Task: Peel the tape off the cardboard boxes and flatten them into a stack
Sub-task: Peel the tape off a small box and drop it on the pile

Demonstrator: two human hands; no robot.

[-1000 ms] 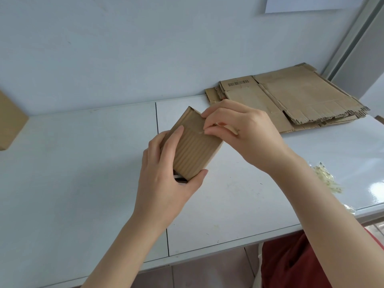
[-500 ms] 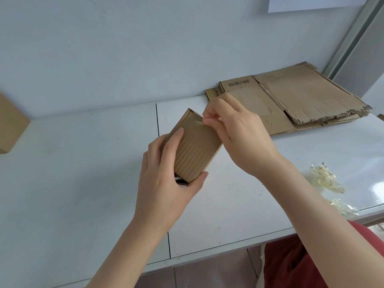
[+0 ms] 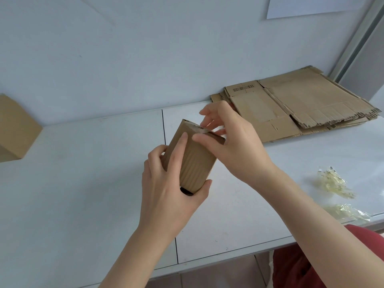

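Note:
A small brown corrugated box (image 3: pixel 194 163) is held tilted above the white table (image 3: pixel 83 183). My left hand (image 3: pixel 172 190) grips its lower end, fingers wrapped around its sides. My right hand (image 3: pixel 232 142) is at the box's top edge, thumb and fingers pinching a strip of clear tape (image 3: pixel 200 129) that is lifted partly off the cardboard. A stack of flattened cardboard boxes (image 3: pixel 301 104) lies at the back right against the wall.
Crumpled pieces of peeled clear tape (image 3: pixel 334 183) lie on the table at the right, near its front edge. Another brown box (image 3: pixel 14 129) stands at the far left. The wall runs close behind the table.
My right hand's fingers have spread and lifted at the box's top edge, raising a strip of tape. The left hand keeps the same grip on the box.

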